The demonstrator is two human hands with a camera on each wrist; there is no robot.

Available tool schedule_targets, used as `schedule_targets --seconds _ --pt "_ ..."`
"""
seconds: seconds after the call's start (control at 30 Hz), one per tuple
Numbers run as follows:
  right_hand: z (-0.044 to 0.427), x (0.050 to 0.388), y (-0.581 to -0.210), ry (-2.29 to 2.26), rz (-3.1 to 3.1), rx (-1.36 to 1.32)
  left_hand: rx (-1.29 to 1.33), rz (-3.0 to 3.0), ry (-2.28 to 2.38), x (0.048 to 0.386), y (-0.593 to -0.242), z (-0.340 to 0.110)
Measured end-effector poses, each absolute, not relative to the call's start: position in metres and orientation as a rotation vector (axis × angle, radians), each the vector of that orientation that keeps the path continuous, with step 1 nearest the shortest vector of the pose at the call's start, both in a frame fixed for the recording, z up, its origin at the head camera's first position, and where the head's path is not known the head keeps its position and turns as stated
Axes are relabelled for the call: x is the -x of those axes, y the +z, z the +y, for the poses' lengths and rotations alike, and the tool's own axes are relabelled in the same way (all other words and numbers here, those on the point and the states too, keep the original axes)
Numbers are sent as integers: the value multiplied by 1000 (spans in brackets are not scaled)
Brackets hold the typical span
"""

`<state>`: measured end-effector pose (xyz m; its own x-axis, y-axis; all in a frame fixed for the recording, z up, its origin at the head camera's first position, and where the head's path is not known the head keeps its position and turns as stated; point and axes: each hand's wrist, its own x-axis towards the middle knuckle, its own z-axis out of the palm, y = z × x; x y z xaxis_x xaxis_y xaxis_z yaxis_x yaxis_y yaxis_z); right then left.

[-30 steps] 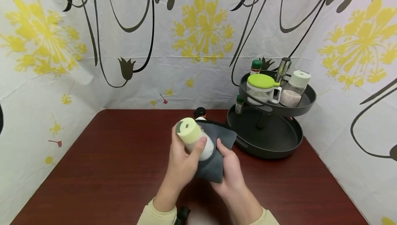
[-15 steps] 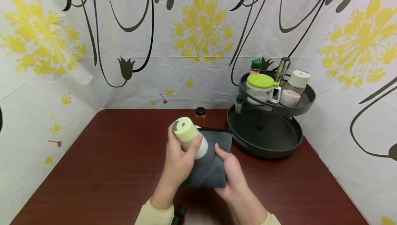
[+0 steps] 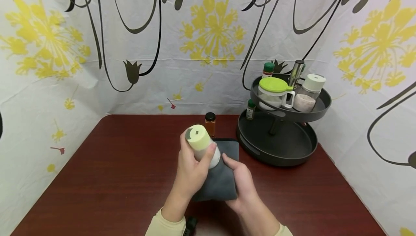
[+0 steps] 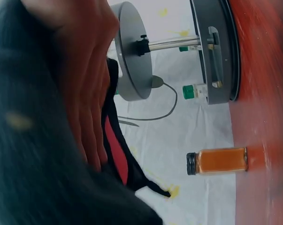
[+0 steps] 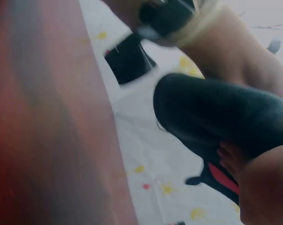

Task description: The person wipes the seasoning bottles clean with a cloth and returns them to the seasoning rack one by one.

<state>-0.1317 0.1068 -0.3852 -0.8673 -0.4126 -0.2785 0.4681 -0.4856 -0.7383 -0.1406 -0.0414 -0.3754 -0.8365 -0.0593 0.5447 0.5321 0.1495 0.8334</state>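
Observation:
In the head view my left hand [image 3: 189, 171] grips a whitish bottle with a pale yellow-green cap [image 3: 199, 136], tilted to the upper left. My right hand [image 3: 243, 183] holds a dark grey-blue cloth [image 3: 216, 187] from its right side, thumb on top. The cloth lies behind and below the bottle, and the bottle's lower end rests against it. Its large folds, with a black and pink edge, fill much of the left wrist view, where the bottle is hidden. Fingers on the cloth [image 5: 225, 108] show in the right wrist view, partly blurred.
A black-lidded jar of orange-brown spice [image 3: 210, 125] stands beyond the hands. To the right is a dark two-tier rack [image 3: 279, 160]. On it are a lime-lidded pot [image 3: 274, 85], a white-capped shaker [image 3: 308, 91] and green-capped bottles [image 3: 250, 109]. Patterned fabric surrounds the red-brown table [image 3: 113, 178].
The cloth's far edge has dropped and moved nearer, so the spice jar behind shows more fully. The bottle shifted slightly left, then back right, still held in my left hand.

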Motion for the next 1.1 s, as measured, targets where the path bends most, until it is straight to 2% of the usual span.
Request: schedule_targets --seconds 0.3,0.67,0.9,1.1 --pt "110 147 -376 -2484 1272 -131 457 -1948 -1759 134 -378 -35" --pt "112 134 -370 -2406 1320 -158 313 -1858 -1733 147 -381 -50" --pt "107 146 -370 -2459 1303 -116 420 -1841 -1726 135 -378 -41" --pt "103 136 -370 -2386 1267 -107 386 -1820 -1664 139 -379 -41"
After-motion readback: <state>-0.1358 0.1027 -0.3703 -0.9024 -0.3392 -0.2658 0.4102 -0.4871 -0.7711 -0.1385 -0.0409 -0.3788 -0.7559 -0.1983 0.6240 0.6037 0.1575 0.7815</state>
